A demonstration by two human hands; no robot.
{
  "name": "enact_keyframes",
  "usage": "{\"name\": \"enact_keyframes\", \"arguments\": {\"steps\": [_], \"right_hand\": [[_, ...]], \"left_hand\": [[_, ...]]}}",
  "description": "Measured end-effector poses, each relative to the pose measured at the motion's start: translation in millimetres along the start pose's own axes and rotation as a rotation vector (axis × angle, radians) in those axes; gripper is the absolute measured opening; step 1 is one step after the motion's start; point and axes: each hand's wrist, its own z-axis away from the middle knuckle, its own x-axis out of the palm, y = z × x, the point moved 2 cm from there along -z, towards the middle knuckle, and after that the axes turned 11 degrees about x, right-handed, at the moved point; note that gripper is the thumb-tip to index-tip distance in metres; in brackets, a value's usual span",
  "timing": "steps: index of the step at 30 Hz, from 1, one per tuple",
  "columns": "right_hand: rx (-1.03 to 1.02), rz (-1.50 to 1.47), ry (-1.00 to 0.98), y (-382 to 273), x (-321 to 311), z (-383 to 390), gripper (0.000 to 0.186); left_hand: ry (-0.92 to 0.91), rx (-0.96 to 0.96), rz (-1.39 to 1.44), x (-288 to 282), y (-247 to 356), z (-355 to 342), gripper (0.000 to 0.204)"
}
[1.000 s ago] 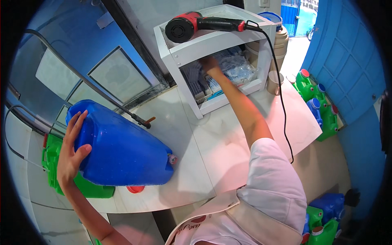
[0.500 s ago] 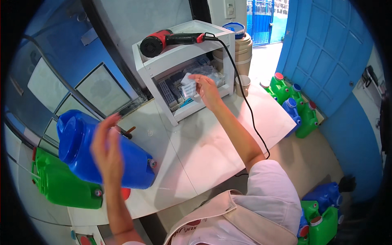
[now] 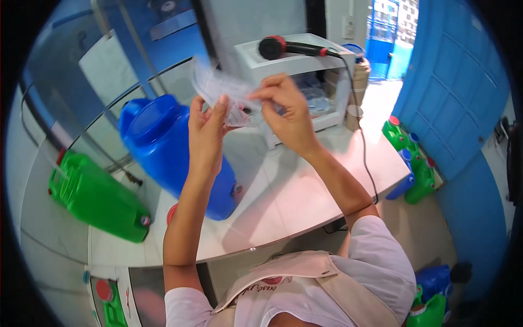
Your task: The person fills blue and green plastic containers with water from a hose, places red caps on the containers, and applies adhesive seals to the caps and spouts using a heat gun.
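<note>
Both hands are raised in front of me around a thin, pale printed wrapper or plastic sheet (image 3: 218,82), blurred by movement. My left hand (image 3: 204,136) grips it with thumb and fingers. My right hand (image 3: 286,114) pinches it on the right with bent fingers. Just behind my left hand stands a large blue jerrycan (image 3: 155,155) on the white counter (image 3: 275,212). Beyond my right hand is a white shelf unit (image 3: 243,62), with packets inside and a red-and-black heat gun (image 3: 272,48) on top, its cord hanging rightward.
A green jerrycan (image 3: 101,199) and a red cap (image 3: 171,215) are on the counter's left. Tan containers (image 3: 359,76) and a cup (image 3: 353,119) stand right of the shelf. Green and blue jugs (image 3: 419,182) sit by an open blue door (image 3: 447,71). More jugs (image 3: 430,310) lie lower right.
My right hand came out of the shelf with a small pale packet, now spread wider. My left hand released the blue jerrycan, rose rightward and took hold of the wrapper.
</note>
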Motion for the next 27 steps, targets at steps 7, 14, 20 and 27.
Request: {"name": "enact_keyframes", "arguments": {"steps": [7, 14, 20, 27], "right_hand": [[-0.195, 0.178, 0.261, -30, 84, -11, 0.023], [-0.145, 0.333, 0.132, -35, 144, -21, 0.033], [0.248, 0.296, -0.143, -57, 138, -27, 0.036], [0.224, 0.309, -0.202, -9, 160, -63, 0.039]], "left_hand": [[0.224, 0.441, -0.823, -81, 87, 27, 0.012], [0.305, 0.254, -1.481, -132, 126, 21, 0.024], [0.181, 0.052, -1.521, -154, 136, 16, 0.022], [0.110, 0.315, -0.886, -183, 84, -47, 0.031]]}}
